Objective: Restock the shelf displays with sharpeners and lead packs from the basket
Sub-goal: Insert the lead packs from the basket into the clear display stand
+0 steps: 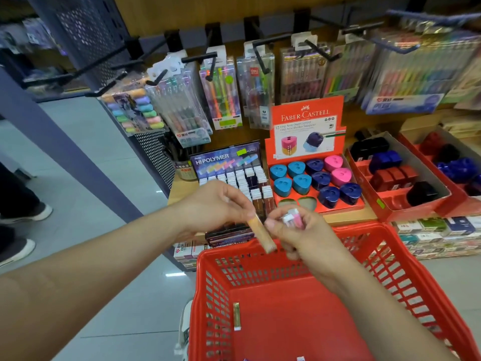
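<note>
The red basket [223, 254] sits low in the view, at 6 o'clock from the hands; on its floor lies one gold lead pack [236, 315], near the left wall, and a small white piece [300, 358] shows at the bottom edge of the view. Above the far rim the left hand [216, 204] pinches an orange lead pack [261, 235] between thumb and curled fingers, its lower end tilted toward 5 o'clock; the right hand [302, 235], just beside it at 3 o'clock, has its fingers curled round a small bundle of pink and white lead packs [292, 217]. At 12 o'clock from the hands the Hi-Polymer display box [226, 157] holds rows of upright lead packs [244, 178]; at 1 o'clock the Faber-Castell box [308, 118] holds teal, dark blue and pink heart-shaped sharpeners [321, 179] in slots, with two front slots [296, 203] open; at 2 o'clock a red tray [411, 209] holds black, blue and red boxy sharpeners [385, 161].
</note>
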Available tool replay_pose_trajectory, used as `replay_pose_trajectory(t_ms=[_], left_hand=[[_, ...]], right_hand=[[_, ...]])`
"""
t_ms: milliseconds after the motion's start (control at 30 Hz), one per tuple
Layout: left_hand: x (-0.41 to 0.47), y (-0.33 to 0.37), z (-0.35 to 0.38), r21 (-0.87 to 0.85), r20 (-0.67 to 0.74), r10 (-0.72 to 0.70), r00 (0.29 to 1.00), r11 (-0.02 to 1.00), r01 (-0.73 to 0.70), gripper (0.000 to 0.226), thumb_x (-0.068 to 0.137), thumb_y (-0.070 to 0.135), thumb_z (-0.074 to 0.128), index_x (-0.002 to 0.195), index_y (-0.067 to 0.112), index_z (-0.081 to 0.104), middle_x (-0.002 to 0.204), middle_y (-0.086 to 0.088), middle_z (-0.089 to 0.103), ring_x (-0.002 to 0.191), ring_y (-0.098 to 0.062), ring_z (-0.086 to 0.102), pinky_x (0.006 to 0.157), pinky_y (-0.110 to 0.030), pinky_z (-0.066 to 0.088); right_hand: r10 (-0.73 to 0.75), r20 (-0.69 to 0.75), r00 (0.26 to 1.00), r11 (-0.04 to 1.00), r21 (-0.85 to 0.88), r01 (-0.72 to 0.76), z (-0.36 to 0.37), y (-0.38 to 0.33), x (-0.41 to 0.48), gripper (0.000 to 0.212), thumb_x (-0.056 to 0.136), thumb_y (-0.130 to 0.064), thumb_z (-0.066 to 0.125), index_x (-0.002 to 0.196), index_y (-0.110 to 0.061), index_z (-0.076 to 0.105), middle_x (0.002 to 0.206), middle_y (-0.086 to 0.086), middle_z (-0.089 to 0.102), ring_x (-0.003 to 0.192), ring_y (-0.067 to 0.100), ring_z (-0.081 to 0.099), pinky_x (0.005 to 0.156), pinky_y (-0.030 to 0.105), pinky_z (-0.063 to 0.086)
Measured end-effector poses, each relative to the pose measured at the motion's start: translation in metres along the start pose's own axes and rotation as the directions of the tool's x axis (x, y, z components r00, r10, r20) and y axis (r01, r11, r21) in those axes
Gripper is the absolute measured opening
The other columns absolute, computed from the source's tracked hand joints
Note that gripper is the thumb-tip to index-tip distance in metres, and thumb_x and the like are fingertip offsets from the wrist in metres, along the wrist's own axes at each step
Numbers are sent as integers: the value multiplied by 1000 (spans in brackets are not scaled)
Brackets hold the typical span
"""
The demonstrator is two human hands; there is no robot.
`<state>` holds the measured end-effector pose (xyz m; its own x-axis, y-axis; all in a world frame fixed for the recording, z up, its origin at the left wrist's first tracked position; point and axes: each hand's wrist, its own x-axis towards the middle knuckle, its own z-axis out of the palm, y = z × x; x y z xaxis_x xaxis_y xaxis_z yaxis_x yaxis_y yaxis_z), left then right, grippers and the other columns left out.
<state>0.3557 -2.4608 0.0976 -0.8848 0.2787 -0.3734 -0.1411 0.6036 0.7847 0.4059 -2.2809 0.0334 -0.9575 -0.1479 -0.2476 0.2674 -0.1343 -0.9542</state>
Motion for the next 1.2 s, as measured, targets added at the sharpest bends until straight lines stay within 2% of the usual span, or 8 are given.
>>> replay_pose_trajectory(t_ms=[133,233,433,533,700,900,1033,1200], left_hand=[[29,1,-10,144,-245,116,963,986,-82,5,82,20,74,78,19,72,66,5,67,60,-5,58,62,-19,50],[47,-2,-4,266,-296,191,936,958,-111,5,84,22,72,80,19,71,70,6,65,65,-7,59,69,-24,50],[65,-8,0,448,-300,268,916,887,-113,5,88,24,67,84,22,68,78,13,63,72,3,56,61,-9,37],[71,-9,-1,480,-289,274,917,871,-109,5,88,25,67,84,24,67,80,13,63,72,4,56,62,-10,37],[74,-6,-1,527,-257,326,910,836,-150,3,88,26,67,86,24,67,82,12,65,68,1,55,64,-15,41],[72,-12,11,682,-112,407,906,695,-228,6,89,28,66,89,21,66,81,15,60,61,5,48,71,-21,40],[73,-18,17,719,-102,434,895,654,-235,9,88,28,66,90,20,68,90,6,62,84,-10,55,80,-27,44],[74,-22,24,770,-57,448,892,588,-247,15,91,27,62,98,15,68,96,-1,62,89,-17,58,82,-34,48]], right_hand=[[219,-38,975,830,533,-166,-26,5,5,21,85,-8,60,105,-13,62,75,7,59,57,12,46,47,20,36],[272,-24,962,707,684,-183,-38,9,5,28,86,3,44,106,-11,58,79,12,63,65,18,53,57,29,46],[277,-11,961,746,633,-208,-43,14,2,34,93,8,45,119,-9,60,104,21,72,83,28,72,71,40,61],[281,3,960,752,621,-222,-44,14,0,29,97,2,45,122,-4,58,110,20,71,94,32,72,75,42,60],[309,-57,949,788,574,-222,-46,15,0,23,96,-9,53,111,2,63,101,13,75,80,24,75,55,27,59],[341,-133,931,757,626,-188,-45,14,0,14,92,-8,58,103,0,61,75,10,72,76,28,75,55,28,59],[335,-133,933,791,578,-202,-42,14,-1,12,84,-13,66,94,-7,63,69,5,67,63,19,71,41,18,47],[298,-130,946,822,538,-185,-39,17,-2,16,82,-8,66,97,-4,66,73,5,65,58,11,63,39,15,40]])
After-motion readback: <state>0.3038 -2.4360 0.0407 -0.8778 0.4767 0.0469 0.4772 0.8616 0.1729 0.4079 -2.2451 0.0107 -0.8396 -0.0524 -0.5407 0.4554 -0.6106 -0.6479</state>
